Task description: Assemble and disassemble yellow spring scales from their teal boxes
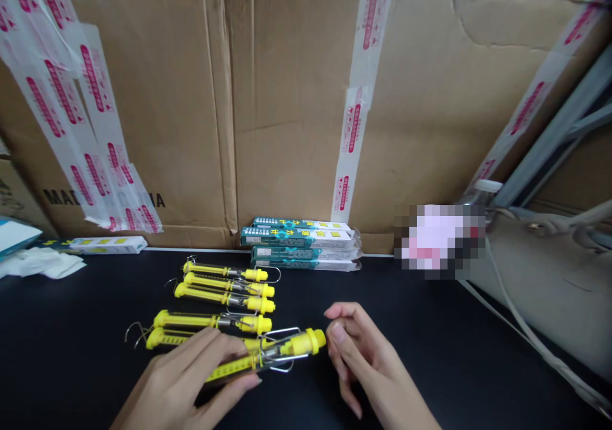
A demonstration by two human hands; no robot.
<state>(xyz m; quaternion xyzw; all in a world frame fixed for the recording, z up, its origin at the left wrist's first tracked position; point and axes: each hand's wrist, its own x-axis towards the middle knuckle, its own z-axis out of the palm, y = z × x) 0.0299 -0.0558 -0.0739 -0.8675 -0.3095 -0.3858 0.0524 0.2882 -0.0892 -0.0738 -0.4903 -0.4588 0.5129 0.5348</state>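
On my feed, a yellow spring scale sits low over the black bench, at 6 o'clock in view. The left hand holds it, fingers closed narrowly over its barrel. The right hand is at 4 o'clock, just beside the scale's yellow cap, its fingers loosely curled and holding nothing. Five more scales lie side by side at 10 o'clock from the held one. Teal-and-white boxes are stacked at 12 o'clock against a taped cardboard carton.

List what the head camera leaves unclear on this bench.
Held yellow spring balance: far end hidden by the left hand, head view.
Lowest yellow spring balance on the bench: middle hidden by that hand and the held balance, head view.
Teal boxes: print too small to read, head view.
Pink object: pixelated, head view.
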